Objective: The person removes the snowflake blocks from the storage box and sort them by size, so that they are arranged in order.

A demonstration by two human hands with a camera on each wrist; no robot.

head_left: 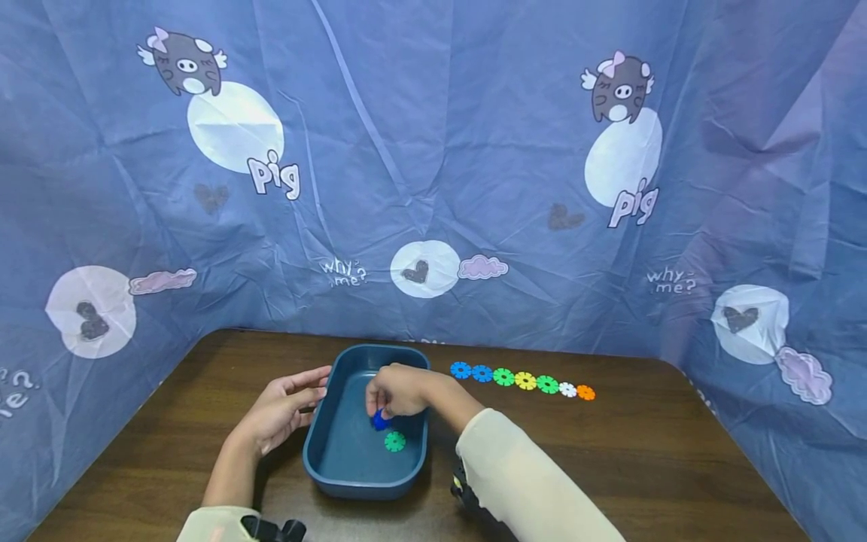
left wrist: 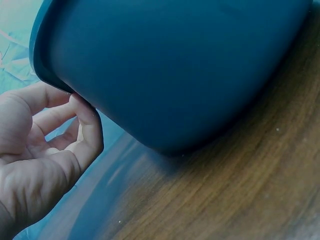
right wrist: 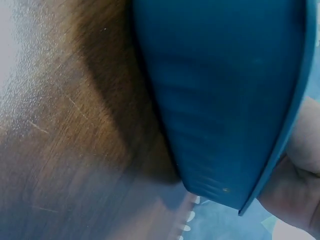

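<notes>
Inside the dark teal tray [head_left: 342,452], my right hand [head_left: 401,389] pinches a dark blue plastic piece [head_left: 381,420] low over the tray floor. Just in front of it lies a green notched disc [head_left: 395,441]. The left hand [head_left: 281,410] is at the tray's left side, with fingertips right at the rim. In the left wrist view, the left hand's fingers [left wrist: 87,120] bend loosely against the outer wall under the lip. The tray wall hides the right hand's fingertips in the right wrist view; only part of the right hand [right wrist: 295,185] shows past the rim.
Right of the tray, a row of notched discs lies on the brown wooden table [head_left: 609,467]: blue discs [head_left: 460,369], green discs [head_left: 503,377], a yellow disc [head_left: 524,381], a small white disc [head_left: 567,389] and an orange disc [head_left: 585,392]. A blue printed curtain [head_left: 420,150] hangs behind.
</notes>
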